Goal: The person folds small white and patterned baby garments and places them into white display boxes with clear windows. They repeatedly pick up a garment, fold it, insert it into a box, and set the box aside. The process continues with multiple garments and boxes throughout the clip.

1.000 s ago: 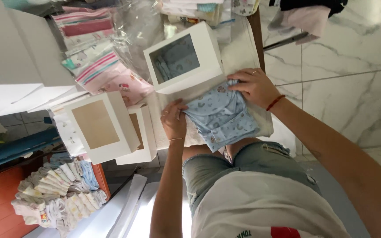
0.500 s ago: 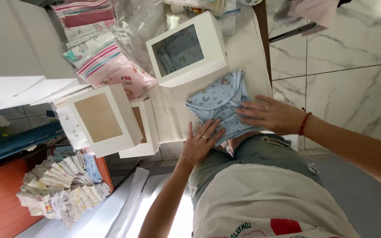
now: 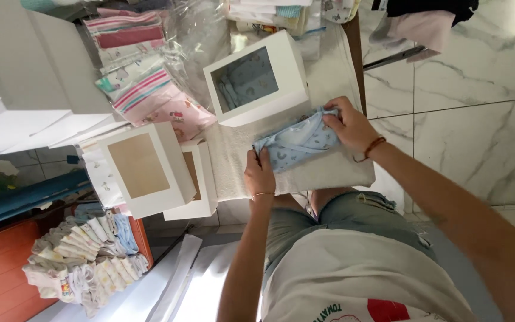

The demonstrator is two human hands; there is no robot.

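From the head view, your left hand (image 3: 260, 175) pinches the near-left end of a folded light-blue baby garment (image 3: 296, 144), fingers closed on the cloth. Your right hand (image 3: 351, 125) grips the far-right end of the same garment, fingers curled over its edge, a red cord bracelet (image 3: 374, 146) at the wrist. The garment is stretched between both hands, just above a white towel (image 3: 329, 170) spread on the table, roughly at frame centre.

At about 11 o'clock from the garment stands a white windowed box (image 3: 256, 79), its clear pane showing blue-grey clothes inside; it sits just beside your right hand. At 9 o'clock lies a second white box with a brown window (image 3: 141, 168), tilted, with a third white box (image 3: 196, 185) partly tucked behind it. Further off at 10 o'clock are striped and patterned pink garments in clear bags (image 3: 150, 95).

At 8 o'clock, well apart from your hands, a row of rolled baby clothes (image 3: 81, 256) rests on an orange surface. The marble-tiled floor (image 3: 478, 131) lies at 3 o'clock. Your grey shorts (image 3: 353, 217) and white shirt (image 3: 365, 280) fill the 6 o'clock side.
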